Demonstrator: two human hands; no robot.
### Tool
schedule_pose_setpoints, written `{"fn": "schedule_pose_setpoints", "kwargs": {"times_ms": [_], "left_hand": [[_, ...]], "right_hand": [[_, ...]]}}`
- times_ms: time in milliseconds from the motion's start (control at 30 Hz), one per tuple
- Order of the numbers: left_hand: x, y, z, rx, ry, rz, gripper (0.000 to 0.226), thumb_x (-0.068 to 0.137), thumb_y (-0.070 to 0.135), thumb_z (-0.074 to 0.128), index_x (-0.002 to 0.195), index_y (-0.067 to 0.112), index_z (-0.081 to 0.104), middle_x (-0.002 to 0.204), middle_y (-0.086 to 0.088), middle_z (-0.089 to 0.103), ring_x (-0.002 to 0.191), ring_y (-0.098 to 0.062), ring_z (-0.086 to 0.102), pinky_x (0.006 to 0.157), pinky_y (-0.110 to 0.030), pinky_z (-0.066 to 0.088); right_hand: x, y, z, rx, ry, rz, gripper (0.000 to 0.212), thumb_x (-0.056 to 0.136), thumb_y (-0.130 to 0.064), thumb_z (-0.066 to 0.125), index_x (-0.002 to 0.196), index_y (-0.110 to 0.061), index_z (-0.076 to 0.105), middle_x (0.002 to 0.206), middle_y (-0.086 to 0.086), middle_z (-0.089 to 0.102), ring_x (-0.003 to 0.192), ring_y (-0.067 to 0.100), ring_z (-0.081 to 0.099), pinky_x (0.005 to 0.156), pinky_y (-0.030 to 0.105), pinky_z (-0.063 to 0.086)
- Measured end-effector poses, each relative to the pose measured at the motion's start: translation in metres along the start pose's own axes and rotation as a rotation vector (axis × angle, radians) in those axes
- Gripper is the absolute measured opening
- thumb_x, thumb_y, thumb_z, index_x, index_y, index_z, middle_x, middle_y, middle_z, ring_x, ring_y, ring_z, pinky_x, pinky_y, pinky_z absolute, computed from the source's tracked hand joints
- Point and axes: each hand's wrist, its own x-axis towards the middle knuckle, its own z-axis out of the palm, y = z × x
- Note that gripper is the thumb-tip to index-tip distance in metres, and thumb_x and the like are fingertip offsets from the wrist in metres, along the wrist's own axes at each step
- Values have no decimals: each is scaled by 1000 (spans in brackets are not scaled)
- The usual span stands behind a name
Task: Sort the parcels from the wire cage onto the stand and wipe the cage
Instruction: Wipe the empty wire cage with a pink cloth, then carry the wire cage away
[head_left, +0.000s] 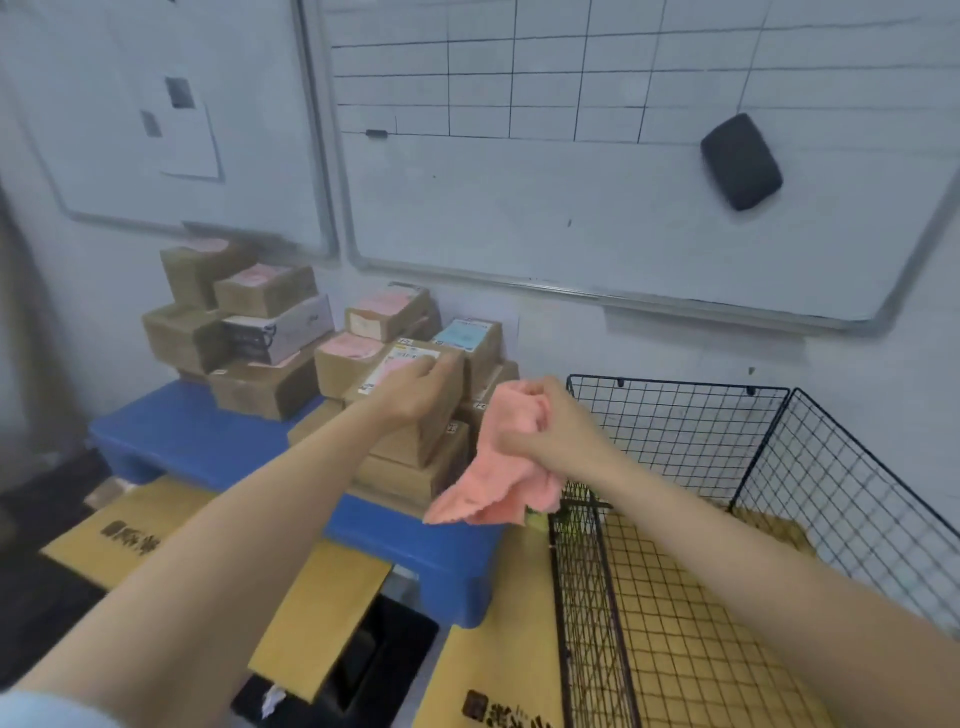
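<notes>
Two bare hands are at work over the sorting corner, each on a separate half of the job. The right hand (550, 426) is balled into a fist around a crumpled salmon-pink cleaning cloth (498, 478), whose loose end hangs down just above the near left corner of the black wire-mesh cage (675, 571); holding it bunched like this probably keeps the cloth ready for wiping while the other hand finishes with a box. The left hand (415, 387) lies palm-down, fingers curled over the far edge of a brown cardboard parcel with a white and pink label (415, 415), apparently pressing or squaring it on top of the stack; whether it grips the box or only rests on it, I cannot tell. That parcel sits on other brown boxes on the low blue plastic stand (208, 441), beside more labelled cartons, some pink-labelled, one with a blue label (465, 335). No parcel shows inside the cage, only its mesh floor over flattened yellow-brown cardboard sheets (519, 665), so the sorting looks almost done and the wiping still ahead. A white grid-marked whiteboard (571, 208) hangs behind, carrying a dark eraser (740, 162).
</notes>
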Motion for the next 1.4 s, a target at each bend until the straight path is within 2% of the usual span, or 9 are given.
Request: {"fn": "schedule_pose_setpoints", "kwargs": {"times_ms": [133,267,433,600,700,800,967,1167,1400], "left_hand": [[7,-6,5,81,-83,78,64,97,57,26,145,15,36,152,-5,34,140,-23,31,112,-32,21],[12,-9,16,79,-141,133,59,99,54,25,144,18,38,150,-2,37,136,-22,35,99,-28,27],[13,-9,27,65,-210,148,58,97,57,26,140,20,40,145,-3,43,129,-24,42,105,-36,32],[9,-5,49,17,-275,165,55,99,51,33,143,19,36,144,-4,44,126,-21,45,94,-24,32],[10,-3,72,24,-331,151,65,96,54,38,148,17,26,146,-8,42,126,-24,47,103,-33,38],[11,14,97,17,-366,149,77,94,55,41,153,14,13,154,-9,29,137,-24,36,111,-35,31],[5,52,141,-29,-337,183,78,95,46,48,152,12,8,154,-3,25,143,-22,24,114,-34,22],[8,75,191,111,-228,72,91,94,40,53,151,10,-10,159,-17,-3,146,-32,11,115,-41,18],[22,83,216,267,-38,-15,90,95,33,53,150,9,-13,159,-13,-1,141,-31,25,108,-41,31]], "right_hand": [[-3,14,29,-235,-91,29,50,75,-21,71,120,-19,47,102,-2,57,89,15,55,64,25,42],[-4,29,40,-339,-92,35,51,73,-24,70,118,-18,47,102,2,58,89,20,57,72,32,45],[-3,40,41,-529,-85,34,63,69,-35,71,125,-24,43,105,-1,58,96,20,57,79,34,47],[-1,46,29,-441,-30,2,64,73,-39,75,127,-24,44,115,0,56,102,17,56,88,38,48],[-10,55,11,-380,-1,-23,58,79,-35,73,129,-26,45,119,-3,54,111,14,55,95,36,46],[-25,64,-20,-380,56,-19,58,85,-36,68,137,-28,42,124,-7,52,111,7,52,96,29,46],[-44,85,-82,-401,188,0,59,89,-38,63,141,-30,37,118,-13,51,104,2,50,89,21,44],[-56,129,-155,-440,256,-7,56,92,-42,57,143,-31,36,122,-11,53,109,4,51,93,24,43],[-39,207,-232,-762,218,39,64,94,-49,51,149,-29,25,144,-1,47,130,20,43,109,41,31]]}}
